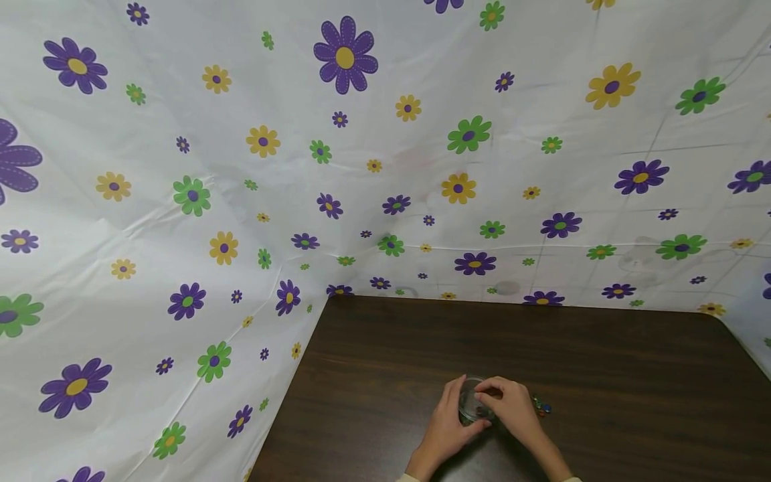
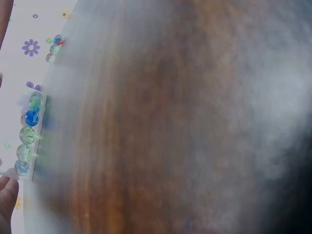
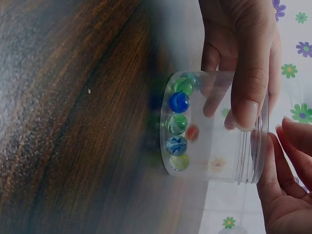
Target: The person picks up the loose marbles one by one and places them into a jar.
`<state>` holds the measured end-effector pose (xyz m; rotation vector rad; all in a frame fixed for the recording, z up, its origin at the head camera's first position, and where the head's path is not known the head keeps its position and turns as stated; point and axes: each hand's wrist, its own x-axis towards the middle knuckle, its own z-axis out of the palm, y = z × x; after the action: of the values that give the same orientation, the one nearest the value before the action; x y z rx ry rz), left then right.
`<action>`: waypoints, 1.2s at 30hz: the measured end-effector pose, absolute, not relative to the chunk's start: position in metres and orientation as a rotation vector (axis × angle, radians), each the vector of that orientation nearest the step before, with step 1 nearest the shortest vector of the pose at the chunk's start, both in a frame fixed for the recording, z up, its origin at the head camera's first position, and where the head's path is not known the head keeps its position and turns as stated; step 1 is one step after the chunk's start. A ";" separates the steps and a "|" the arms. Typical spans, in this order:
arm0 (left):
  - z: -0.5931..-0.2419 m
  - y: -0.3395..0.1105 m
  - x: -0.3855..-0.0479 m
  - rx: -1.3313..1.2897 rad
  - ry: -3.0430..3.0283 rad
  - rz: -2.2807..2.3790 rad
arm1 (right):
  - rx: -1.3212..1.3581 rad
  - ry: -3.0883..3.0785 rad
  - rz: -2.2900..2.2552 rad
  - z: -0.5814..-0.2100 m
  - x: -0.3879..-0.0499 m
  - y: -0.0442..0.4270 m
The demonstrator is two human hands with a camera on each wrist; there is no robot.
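A clear plastic jar [image 1: 472, 402] stands on the table with several glass marbles [image 3: 178, 124] on its bottom, blue, green and yellowish. My left hand [image 1: 447, 425] grips the jar from the left, its thumb [image 3: 247, 109] pressed along the wall near the threaded rim. Over the jar's mouth is my right hand [image 1: 510, 407], with loosely bent fingers. Its thumb and finger tips come close together at the rim in the right wrist view, and no marble shows between them. A blurred red marble [image 3: 193, 132] is inside the jar.
A small group of loose marbles [image 1: 543, 406] lies on the table right of the jar, partly behind the right hand. The dark wooden table [image 1: 373, 355] meets white flowered sheeting [image 1: 397, 154] at its back and left sides.
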<state>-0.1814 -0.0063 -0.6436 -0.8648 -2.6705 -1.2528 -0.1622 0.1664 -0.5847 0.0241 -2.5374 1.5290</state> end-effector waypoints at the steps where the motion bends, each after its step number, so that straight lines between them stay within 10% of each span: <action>1: -0.643 -0.006 -0.181 -0.866 -2.669 -1.251 | 0.024 -2.536 1.532 -0.585 -0.162 0.166; 36: -0.643 -0.006 -0.181 -0.855 -2.652 -1.273 | -0.030 -2.463 1.424 -0.581 -0.165 0.185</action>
<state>-0.1811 -0.0060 -0.6428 -0.8551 -2.6520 -1.2726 -0.1647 0.1850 -0.5812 -0.0302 -2.4625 1.4239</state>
